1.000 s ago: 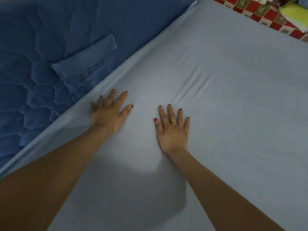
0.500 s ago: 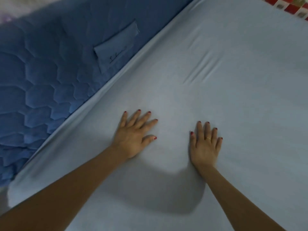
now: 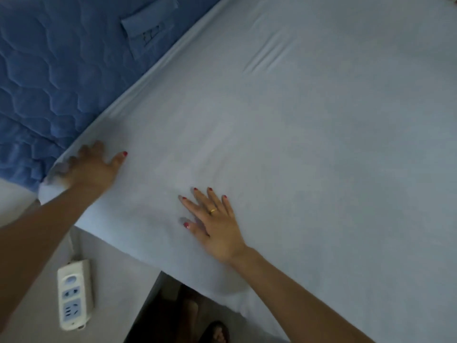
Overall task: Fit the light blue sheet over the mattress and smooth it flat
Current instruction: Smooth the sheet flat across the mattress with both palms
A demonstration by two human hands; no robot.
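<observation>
Left hand [image 3: 89, 169] fingers motion-blurred

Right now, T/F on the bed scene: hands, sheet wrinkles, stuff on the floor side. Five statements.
1. The right hand lies flat on the light blue sheet. True.
2. The left hand hangs clear of the bed. False: it is at the sheet's corner.
3. Creases remain beyond the hands. True.
4. The power strip lies on the sheet. False: it sits on a grey surface beside the bed.
5. The right hand wears a ring. True.
</observation>
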